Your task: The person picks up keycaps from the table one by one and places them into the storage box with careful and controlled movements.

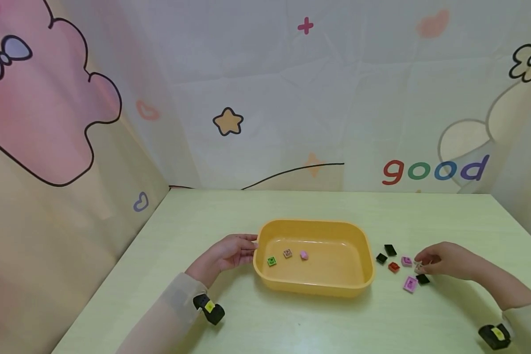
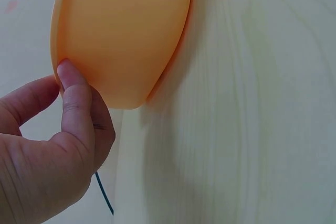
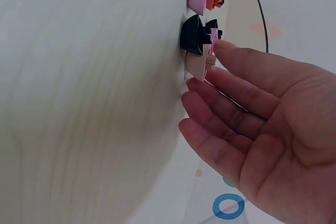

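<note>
The left hand [image 1: 227, 253] [image 2: 58, 140] pinches the left rim of a yellow tray [image 1: 311, 290] [image 2: 126, 35] between thumb and fingers. Inside the tray lie a green piece [image 1: 272, 261], a beige piece [image 1: 287, 253] and a pink piece [image 1: 304, 255]. To the right of the tray, the right hand [image 1: 451, 260] [image 3: 262, 114] has thumb and forefinger around another beige piece [image 1: 418, 267] [image 3: 197, 65], low at the table. Right beside that piece is a black one [image 1: 423, 279] [image 3: 192, 35]; the forefinger's tip is partly hidden behind the beige piece.
Near the right hand lie a large pink piece [image 1: 410, 284], a smaller pink one [image 1: 406, 261], a red one [image 1: 394, 267] and two black ones [image 1: 390, 250] [image 1: 381, 258]. A printed curtain [image 1: 265, 147] hangs behind the table [image 1: 203, 211].
</note>
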`<state>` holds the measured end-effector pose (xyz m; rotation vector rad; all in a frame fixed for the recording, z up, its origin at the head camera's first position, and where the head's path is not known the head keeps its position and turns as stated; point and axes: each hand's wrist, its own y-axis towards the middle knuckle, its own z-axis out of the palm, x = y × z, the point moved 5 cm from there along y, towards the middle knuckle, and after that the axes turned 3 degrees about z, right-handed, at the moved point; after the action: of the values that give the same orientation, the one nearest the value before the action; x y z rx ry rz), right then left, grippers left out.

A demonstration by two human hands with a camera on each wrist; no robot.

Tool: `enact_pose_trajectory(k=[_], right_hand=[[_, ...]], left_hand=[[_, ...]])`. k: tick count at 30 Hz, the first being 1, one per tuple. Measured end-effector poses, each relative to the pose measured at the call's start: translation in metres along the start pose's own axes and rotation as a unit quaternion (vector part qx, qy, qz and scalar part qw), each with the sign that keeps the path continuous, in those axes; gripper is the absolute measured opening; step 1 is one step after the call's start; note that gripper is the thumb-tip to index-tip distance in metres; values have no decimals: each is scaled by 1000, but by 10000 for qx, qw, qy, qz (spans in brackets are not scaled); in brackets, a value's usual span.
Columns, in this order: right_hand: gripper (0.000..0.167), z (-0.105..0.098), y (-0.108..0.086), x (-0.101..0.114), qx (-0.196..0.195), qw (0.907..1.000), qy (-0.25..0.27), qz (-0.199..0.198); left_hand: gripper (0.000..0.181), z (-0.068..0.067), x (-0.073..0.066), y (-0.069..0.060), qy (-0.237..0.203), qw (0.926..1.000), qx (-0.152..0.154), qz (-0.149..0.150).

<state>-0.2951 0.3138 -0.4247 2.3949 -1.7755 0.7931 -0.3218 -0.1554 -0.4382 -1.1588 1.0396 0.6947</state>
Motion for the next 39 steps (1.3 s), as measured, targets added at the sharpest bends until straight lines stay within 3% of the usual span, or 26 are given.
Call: enact_pose_trajectory(k=[20,39], right_hand=[[27,-2,4,1,55,9999,-91,112],[30,-39,0,7,-234,9993,-289,-99]], left_hand=[[48,0,3,1,-38,10000,-8,22],[47,-2,0,1,17,9999,-133,-13]])
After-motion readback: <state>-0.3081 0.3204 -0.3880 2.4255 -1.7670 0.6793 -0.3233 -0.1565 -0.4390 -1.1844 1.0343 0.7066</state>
